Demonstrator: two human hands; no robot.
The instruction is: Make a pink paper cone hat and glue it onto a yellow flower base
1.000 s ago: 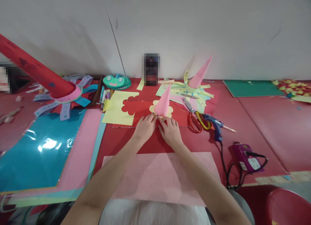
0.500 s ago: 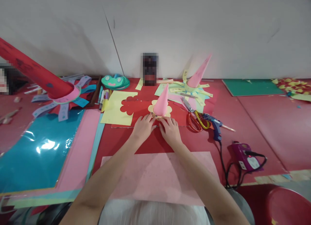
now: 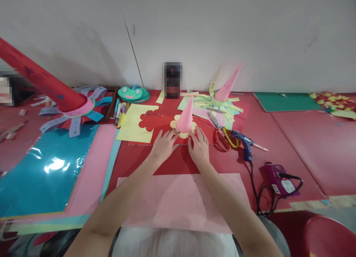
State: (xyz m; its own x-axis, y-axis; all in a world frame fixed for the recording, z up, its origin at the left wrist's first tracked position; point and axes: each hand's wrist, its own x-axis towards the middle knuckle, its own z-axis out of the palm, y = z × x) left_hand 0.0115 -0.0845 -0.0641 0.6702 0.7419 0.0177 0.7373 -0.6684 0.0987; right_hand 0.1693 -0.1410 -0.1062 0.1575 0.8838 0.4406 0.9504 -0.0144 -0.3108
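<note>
A pink paper cone (image 3: 185,117) stands upright on a pale yellow flower-shaped paper (image 3: 183,135), which lies over red paper (image 3: 164,133). My left hand (image 3: 164,146) rests at the flower's lower left edge, its fingers apart and their tips touching the petals. At the flower's right edge, my right hand (image 3: 199,146) has its fingers spread, with the fingertips beside the petals. Neither hand is wrapped round anything. The cone's base sits between the two sets of fingertips.
Scissors (image 3: 222,136), a blue glue gun (image 3: 247,144) and a purple power box (image 3: 281,179) with cables lie right. Another pink cone (image 3: 228,84) stands behind. At left are a red tube (image 3: 41,77), frog cut-outs (image 3: 133,94) and yellow paper (image 3: 133,123).
My right hand has moved from the flower's front edge to its right side, and its fingers have spread. My left hand has stayed nearly in place.
</note>
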